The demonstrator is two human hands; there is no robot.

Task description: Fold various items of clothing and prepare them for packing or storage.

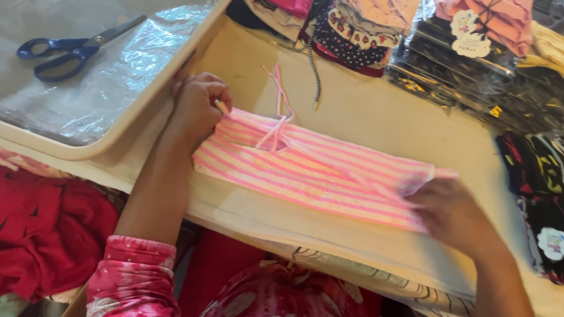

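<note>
A pink striped cloth (319,173) lies flat on the cream table (373,112). The left hand (195,107) presses its left end, fingers curled in a loose grip; the right hand (447,213) pinches the right edge. Blue scissors (71,51) rest on a tray (171,90) nearby.

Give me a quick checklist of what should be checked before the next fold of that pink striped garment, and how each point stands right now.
1. Left hand pinning the waistband end: ok.
2. Right hand on the other end: ok.
3. pink striped garment lying flat on the cream board: ok.
4. Drawstring tucked away: not ok, it trails loose above the waistband.
5. Scissors out of the way: ok, on the plastic-covered tray.
6. Underside free of creases: cannot tell.
</note>
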